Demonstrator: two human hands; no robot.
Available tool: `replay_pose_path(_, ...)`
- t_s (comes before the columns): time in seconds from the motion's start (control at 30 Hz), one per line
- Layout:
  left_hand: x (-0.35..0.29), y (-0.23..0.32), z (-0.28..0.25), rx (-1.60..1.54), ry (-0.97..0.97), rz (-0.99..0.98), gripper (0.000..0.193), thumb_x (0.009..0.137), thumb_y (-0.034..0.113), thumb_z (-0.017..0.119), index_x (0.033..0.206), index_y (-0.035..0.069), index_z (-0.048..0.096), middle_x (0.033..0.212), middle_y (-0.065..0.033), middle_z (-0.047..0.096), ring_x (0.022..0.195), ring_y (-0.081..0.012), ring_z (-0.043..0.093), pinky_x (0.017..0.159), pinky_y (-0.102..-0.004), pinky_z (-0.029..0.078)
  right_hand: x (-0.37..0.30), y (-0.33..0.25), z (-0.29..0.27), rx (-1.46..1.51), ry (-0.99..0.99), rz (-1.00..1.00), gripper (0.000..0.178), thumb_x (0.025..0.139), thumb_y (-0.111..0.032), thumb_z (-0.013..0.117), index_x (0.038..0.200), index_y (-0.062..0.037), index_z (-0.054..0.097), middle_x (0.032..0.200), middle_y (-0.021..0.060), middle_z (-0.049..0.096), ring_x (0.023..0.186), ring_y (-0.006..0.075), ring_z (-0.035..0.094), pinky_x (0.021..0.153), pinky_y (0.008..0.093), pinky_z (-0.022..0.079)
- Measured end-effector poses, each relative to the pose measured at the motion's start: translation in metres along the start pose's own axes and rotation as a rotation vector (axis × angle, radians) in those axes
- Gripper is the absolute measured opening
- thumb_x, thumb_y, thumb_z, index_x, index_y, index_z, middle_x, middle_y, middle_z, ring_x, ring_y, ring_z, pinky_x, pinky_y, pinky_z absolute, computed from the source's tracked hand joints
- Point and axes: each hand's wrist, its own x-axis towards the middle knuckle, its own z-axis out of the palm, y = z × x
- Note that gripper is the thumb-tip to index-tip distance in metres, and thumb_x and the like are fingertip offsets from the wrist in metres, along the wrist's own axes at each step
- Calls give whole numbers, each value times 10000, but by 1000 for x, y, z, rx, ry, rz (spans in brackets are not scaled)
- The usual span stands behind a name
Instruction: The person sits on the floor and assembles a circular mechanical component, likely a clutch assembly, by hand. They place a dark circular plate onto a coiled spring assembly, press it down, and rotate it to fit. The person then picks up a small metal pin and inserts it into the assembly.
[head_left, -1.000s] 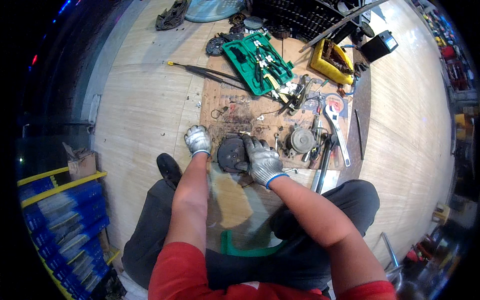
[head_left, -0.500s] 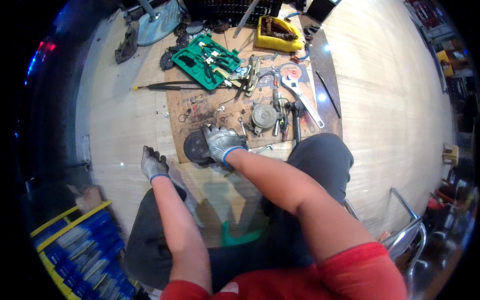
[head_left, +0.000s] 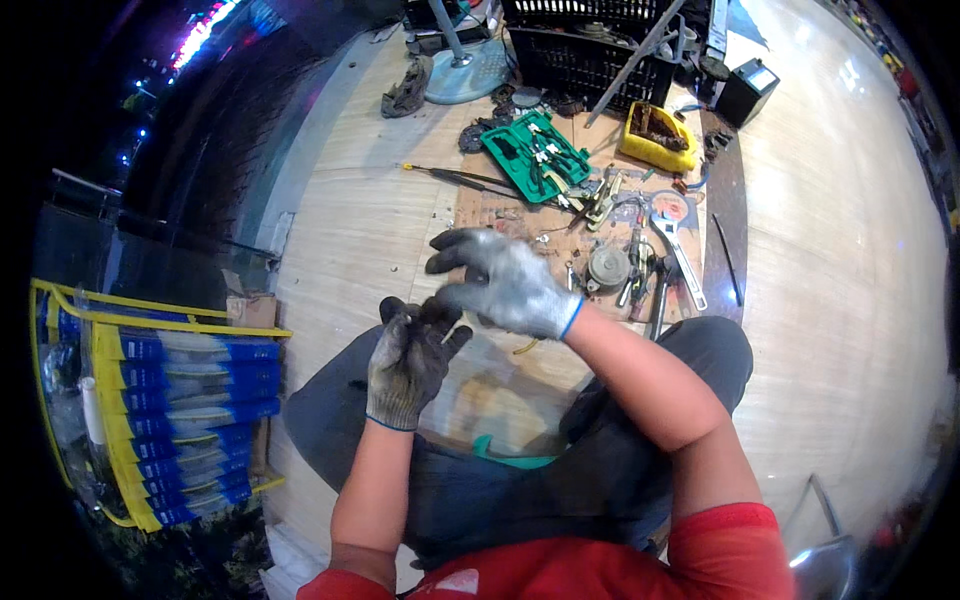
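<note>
Both my hands wear grey-white knit gloves with dark, dirty palms and fingers. My left hand (head_left: 408, 362) is raised over my left thigh, its fingers curled in around something too small to make out. Just above and to the right of it, my right hand (head_left: 515, 288) hovers with its fingers apart and somewhat blurred, and nothing shows in its grasp. Beyond it, a round grey metal part (head_left: 608, 268) lies on the stained cardboard (head_left: 480, 208). The dark round part is not visible now.
On the cardboard lie an adjustable wrench (head_left: 682, 255), a hammer (head_left: 658, 300), pliers (head_left: 603, 205) and an open green tool case (head_left: 530, 155). Behind stand a cut yellow container (head_left: 655, 140), a black crate (head_left: 585, 75) and a black box-shaped battery (head_left: 748, 92). A yellow rack (head_left: 115, 400) stands left.
My right hand has left the dark round part and risen close to my left hand. My left hand has lifted and turned, fingers curling. The view has swung left.
</note>
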Motion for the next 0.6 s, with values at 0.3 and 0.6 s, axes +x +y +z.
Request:
replay_pose_path(0.3, 0, -40, 15, -23, -151, -107, 476, 1005, 361, 599, 1405, 118, 508, 1473, -146, 492, 1362, -325, 481, 1161, -546, 355, -38, -10, 1, -237, -26, -277, 309, 864, -296, 698, 1079, -76, 718, 1311, 231, 603, 1221, 432, 567, 1045, 515, 451)
replay_pose_path(0.6, -1, -44, 12, -80, -77, -92, 485, 1047, 342, 520, 1396, 7, 486, 1387, -162, 532, 1303, -287, 534, 1144, -498, 403, -32, 3, 11, -263, -53, -397, 278, 857, -265, 694, 1045, -63, 728, 1247, 210, 638, 1198, 419, 576, 1050, 511, 443)
